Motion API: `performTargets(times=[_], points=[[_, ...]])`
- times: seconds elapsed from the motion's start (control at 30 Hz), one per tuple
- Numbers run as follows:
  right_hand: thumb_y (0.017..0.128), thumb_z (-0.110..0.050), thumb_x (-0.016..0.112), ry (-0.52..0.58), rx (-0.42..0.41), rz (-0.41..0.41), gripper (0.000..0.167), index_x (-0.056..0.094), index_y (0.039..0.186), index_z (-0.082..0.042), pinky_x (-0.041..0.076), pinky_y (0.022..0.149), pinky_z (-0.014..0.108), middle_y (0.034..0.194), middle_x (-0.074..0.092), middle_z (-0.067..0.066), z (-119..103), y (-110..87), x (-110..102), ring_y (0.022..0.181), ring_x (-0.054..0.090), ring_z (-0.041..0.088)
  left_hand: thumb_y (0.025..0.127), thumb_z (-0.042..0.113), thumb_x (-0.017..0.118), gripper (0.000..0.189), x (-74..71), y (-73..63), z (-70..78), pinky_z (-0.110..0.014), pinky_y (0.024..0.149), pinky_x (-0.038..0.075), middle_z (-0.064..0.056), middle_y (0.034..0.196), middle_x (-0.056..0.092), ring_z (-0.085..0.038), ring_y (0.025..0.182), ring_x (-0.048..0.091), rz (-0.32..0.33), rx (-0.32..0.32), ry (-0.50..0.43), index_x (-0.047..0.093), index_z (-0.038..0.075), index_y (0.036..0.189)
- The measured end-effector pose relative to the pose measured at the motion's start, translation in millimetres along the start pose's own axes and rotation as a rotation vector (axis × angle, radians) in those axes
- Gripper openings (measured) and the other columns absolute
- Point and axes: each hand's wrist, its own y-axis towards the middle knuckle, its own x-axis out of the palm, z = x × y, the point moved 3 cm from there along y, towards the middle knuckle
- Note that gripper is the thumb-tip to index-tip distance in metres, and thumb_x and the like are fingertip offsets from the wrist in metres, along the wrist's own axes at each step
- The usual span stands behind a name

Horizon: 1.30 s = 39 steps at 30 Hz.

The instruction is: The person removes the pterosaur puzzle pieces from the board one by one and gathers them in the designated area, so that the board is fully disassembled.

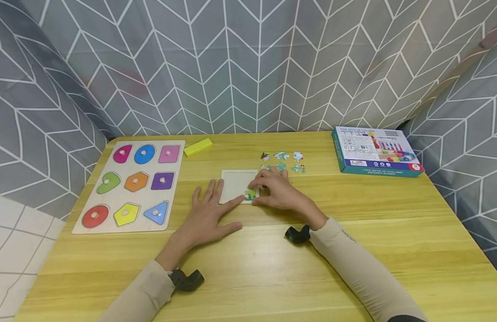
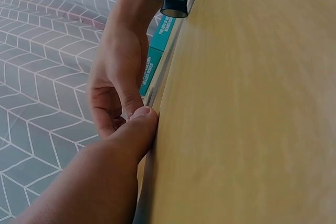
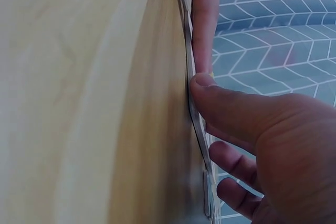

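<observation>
A white square puzzle board (image 1: 232,183) with a raised border lies flat on the table. In its lower right corner sits a green jigsaw piece (image 1: 250,195). My right hand (image 1: 278,190) pinches this piece, its index finger at the upper side and thumb at the lower side. My left hand (image 1: 208,219) lies palm down with fingers spread. Its index fingertip touches the left side of the piece, while other fingertips rest at the board's left edge. In the left wrist view, the right hand (image 2: 123,72) appears beyond the left thumb (image 2: 139,129). The board's edge shows beside the right thumb (image 3: 220,98).
Several loose jigsaw pieces (image 1: 298,156) lie behind the right hand, which partly covers some. A wooden shape board (image 1: 129,190) with knobbed pieces lies at left. A yellow block (image 1: 197,147) is near the back edge. A teal box (image 1: 377,152) stands at back right.
</observation>
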Motion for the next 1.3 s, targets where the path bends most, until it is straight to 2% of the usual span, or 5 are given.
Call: performTargets(times=[0.4, 0.57, 0.73, 0.97, 1.3], points=[[0.081, -0.027, 0.087, 0.032, 0.026, -0.01, 0.039, 0.073, 0.117, -0.018, 0.023, 0.085, 0.043, 0.112, 0.068, -0.002, 1.4, 0.0, 1.8, 0.104, 0.048, 0.02, 0.093, 0.078, 0.043, 0.069, -0.3, 0.4, -0.1, -0.071, 0.12, 0.001, -0.02, 0.171, 0.008, -0.042, 0.159, 0.001, -0.003, -0.002, 0.007, 0.03, 0.052, 0.155], [0.081, -0.025, 0.088, 0.052, 0.041, -0.005, 0.04, 0.07, 0.116, -0.018, 0.025, 0.087, 0.043, 0.105, 0.069, -0.004, 0.0, -0.3, 1.8, 0.107, 0.05, 0.019, 0.093, 0.077, 0.045, 0.071, -0.9, 0.6, 0.2, -0.071, 0.12, 0.001, -0.021, 0.171, 0.008, -0.042, 0.159, 0.001, -0.006, -0.003, 0.004, 0.032, 0.048, 0.157], [0.083, -0.023, 0.086, 0.061, 0.045, -0.017, 0.041, 0.067, 0.118, -0.017, 0.024, 0.086, 0.041, 0.098, 0.067, -0.004, -1.7, 0.1, 3.1, 0.103, 0.05, 0.018, 0.092, 0.077, 0.045, 0.075, -0.6, 1.0, 0.4, -0.071, 0.12, 0.0, -0.02, 0.171, 0.007, -0.041, 0.159, 0.001, -0.011, -0.011, 0.012, 0.032, 0.044, 0.158], [0.085, -0.022, 0.085, 0.057, 0.061, -0.033, 0.041, 0.067, 0.121, -0.016, 0.024, 0.087, 0.039, 0.099, 0.067, -0.004, -2.6, 0.6, 3.0, 0.103, 0.05, 0.017, 0.092, 0.076, 0.047, 0.075, -0.9, 0.8, 0.9, -0.07, 0.12, 0.001, -0.021, 0.171, 0.007, -0.041, 0.159, 0.001, -0.011, -0.012, 0.008, 0.033, 0.043, 0.158], [0.085, -0.025, 0.084, 0.029, 0.03, -0.016, 0.04, 0.07, 0.12, -0.015, 0.024, 0.086, 0.038, 0.099, 0.067, -0.005, -3.6, 0.0, 1.1, 0.1, 0.05, 0.016, 0.092, 0.077, 0.045, 0.075, -1.2, 1.3, 0.4, -0.07, 0.121, 0.0, -0.02, 0.171, 0.006, -0.041, 0.159, 0.001, -0.016, -0.012, 0.012, 0.031, 0.044, 0.158]])
